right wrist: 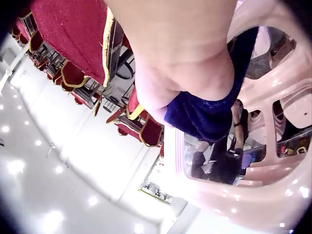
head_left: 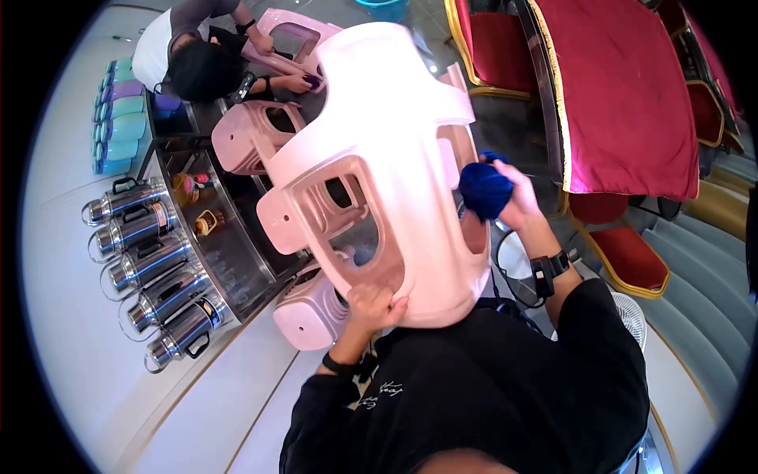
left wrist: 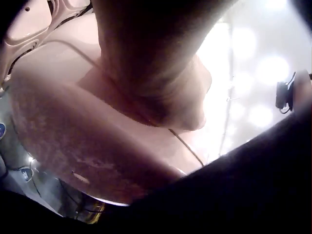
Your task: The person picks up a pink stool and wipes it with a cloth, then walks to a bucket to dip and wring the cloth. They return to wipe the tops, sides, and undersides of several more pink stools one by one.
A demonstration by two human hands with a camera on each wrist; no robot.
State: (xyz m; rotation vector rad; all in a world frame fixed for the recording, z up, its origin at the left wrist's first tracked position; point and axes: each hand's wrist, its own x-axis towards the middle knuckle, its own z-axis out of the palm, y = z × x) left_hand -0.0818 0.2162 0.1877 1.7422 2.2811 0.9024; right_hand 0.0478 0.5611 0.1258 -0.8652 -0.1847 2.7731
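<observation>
A large pink plastic chair (head_left: 395, 158) with cut-out sides lies tilted in front of my body. My left hand (head_left: 375, 306) grips the edge of one opening at its near end, with the thumb on the outside. In the left wrist view, that hand's wrist covers its fingers, and the chair's smooth panel (left wrist: 58, 107) spreads beneath. My right hand (head_left: 519, 199) holds a bunched dark blue cloth (head_left: 485, 191) at the chair's right side. The right wrist view shows the cloth (right wrist: 200, 117) beside an opening in the pink plastic, under the hand.
More pink plastic seats (head_left: 312, 312) stand to the left. Another person (head_left: 207, 67) works at a pink chair (head_left: 296, 35) at the far left. Steel thermos flasks (head_left: 150, 253) line up beside a metal shelf (head_left: 229, 237). A red-covered table (head_left: 624, 95) and red chairs (head_left: 493, 51) stand right.
</observation>
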